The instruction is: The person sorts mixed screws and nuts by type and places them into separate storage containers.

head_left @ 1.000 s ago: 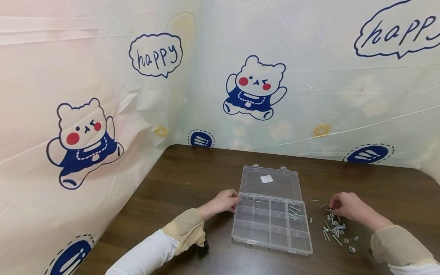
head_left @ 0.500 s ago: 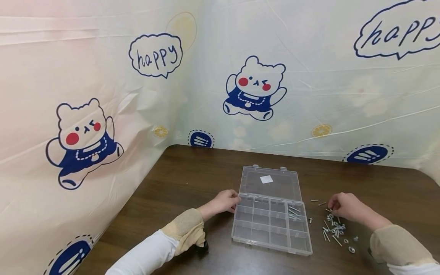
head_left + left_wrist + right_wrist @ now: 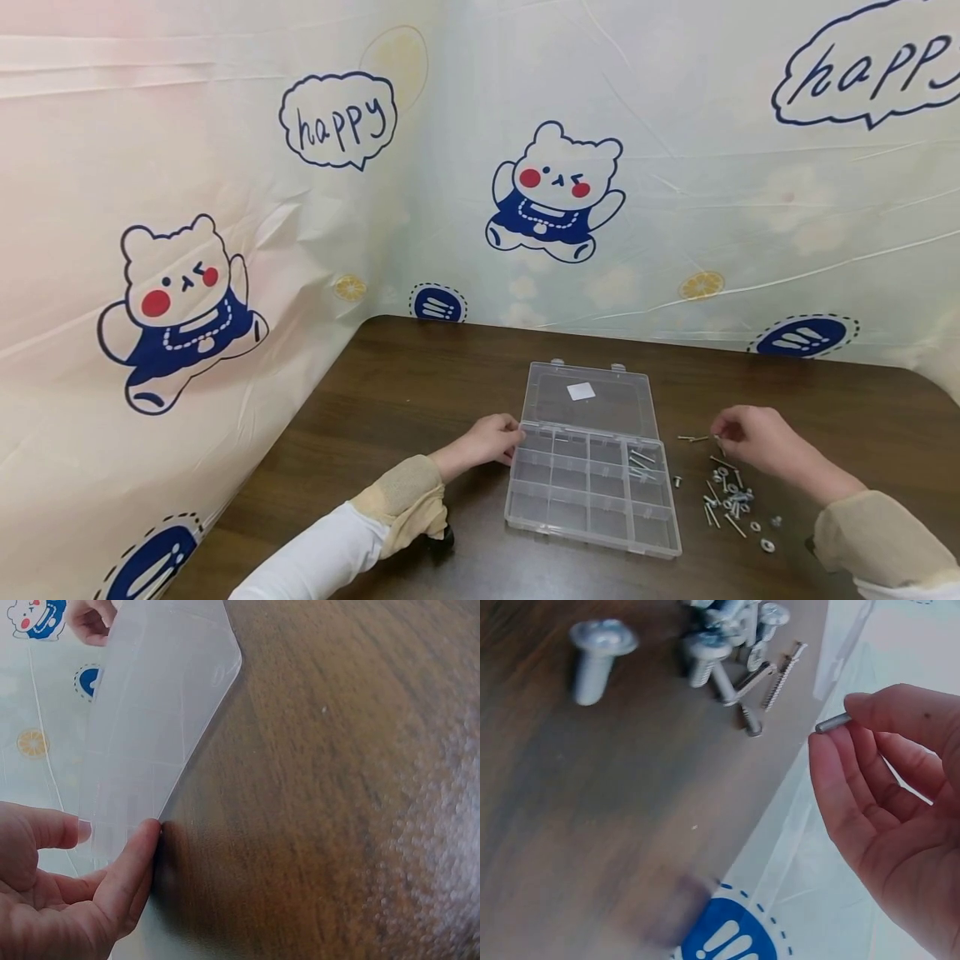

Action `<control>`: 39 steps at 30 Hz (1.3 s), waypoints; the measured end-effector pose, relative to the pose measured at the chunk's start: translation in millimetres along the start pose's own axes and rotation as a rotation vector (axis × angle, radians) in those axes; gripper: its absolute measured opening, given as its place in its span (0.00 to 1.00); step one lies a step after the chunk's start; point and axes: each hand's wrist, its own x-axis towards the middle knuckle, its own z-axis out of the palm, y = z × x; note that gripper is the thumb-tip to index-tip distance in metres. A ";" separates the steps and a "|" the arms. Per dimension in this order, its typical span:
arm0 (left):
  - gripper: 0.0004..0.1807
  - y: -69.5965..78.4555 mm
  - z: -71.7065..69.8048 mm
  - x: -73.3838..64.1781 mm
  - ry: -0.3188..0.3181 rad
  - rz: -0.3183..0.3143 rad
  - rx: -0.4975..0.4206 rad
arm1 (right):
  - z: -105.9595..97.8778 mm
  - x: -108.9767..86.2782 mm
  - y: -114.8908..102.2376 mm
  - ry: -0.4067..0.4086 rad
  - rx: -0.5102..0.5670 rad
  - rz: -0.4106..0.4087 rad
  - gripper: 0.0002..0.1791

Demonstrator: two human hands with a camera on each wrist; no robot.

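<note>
A clear plastic compartment box lies on the table with its lid folded back. Several long screws lie in its right-hand column. My left hand holds the box's left side, thumb and fingers on either side of the wall in the left wrist view. To the right of the box, my right hand pinches a small screw between thumb and forefinger; its head is hidden. That hand is just beyond a loose pile of screws, bolts and washers.
Two thin screws lie between the box and the right hand. A short bolt lies beside the box's right wall. A big washer lies nearer the front. Behind the brown table hangs a printed cloth.
My right hand has risen slightly from the pile and moved a little away, a screw now in its fingers. One loose screw has shifted left. The left hand stays on the box.
</note>
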 end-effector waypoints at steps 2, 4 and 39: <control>0.11 0.2 0.0 0.1 0.002 -0.003 0.000 | -1.4 0.5 -4.3 0.019 -0.002 -0.004 0.05; 0.11 0.3 0.1 0.4 0.005 -0.004 -0.001 | -2.6 1.1 -8.5 0.042 0.002 -0.008 0.04; 0.12 2.4 -0.8 -2.0 0.010 -0.020 0.024 | 25.0 23.5 -67.8 0.073 0.191 -0.121 0.08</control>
